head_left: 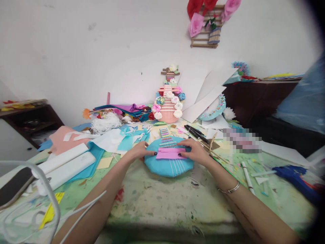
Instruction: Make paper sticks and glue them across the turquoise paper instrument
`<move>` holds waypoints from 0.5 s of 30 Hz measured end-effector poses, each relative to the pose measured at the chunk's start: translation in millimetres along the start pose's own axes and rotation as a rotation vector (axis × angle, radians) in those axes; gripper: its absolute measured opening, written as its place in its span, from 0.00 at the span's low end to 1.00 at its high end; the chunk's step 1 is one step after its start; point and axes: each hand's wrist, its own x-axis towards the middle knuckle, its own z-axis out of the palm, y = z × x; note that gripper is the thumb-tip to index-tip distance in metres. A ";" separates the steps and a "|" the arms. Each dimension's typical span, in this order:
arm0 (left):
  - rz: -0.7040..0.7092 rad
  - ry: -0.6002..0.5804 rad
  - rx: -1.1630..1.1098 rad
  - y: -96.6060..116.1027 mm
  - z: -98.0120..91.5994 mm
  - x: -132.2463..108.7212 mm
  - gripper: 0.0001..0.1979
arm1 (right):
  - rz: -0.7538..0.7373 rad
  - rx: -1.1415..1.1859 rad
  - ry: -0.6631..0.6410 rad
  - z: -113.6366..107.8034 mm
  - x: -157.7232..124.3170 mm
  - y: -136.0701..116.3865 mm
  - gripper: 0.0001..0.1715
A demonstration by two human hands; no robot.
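A handmade lute [158,169] with a round blue body and white strings lies on the table in front of me. Its neck, banded with coloured strips, points away from me. Across the strings rests a folded pink paper strip [167,153]. My left hand [138,151] grips the left rim of the blue body, its thumb reaching the strip's left end; some of its fingers are hidden behind the rim. At the strip's right end, my right hand [195,150] has it between thumb and bent fingers, close over the blue body.
Beyond stands a pink lute model [167,113] with paper flowers. Black pens [195,132] lie right of centre, a blue glue gun [291,174] far right. White boxes [67,166], a phone [15,188] and a white cable [54,203] occupy the left. Paper scraps and white string [106,122] lie behind.
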 end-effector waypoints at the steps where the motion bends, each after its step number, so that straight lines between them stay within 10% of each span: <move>1: -0.016 -0.035 -0.004 2.1 1.0 -2.4 0.26 | 0.049 0.000 0.022 -1.3 0.3 2.7 0.21; 15: 0.228 -0.051 -0.219 5.4 6.5 -4.3 0.32 | 0.170 0.133 0.098 -5.9 1.7 4.7 0.04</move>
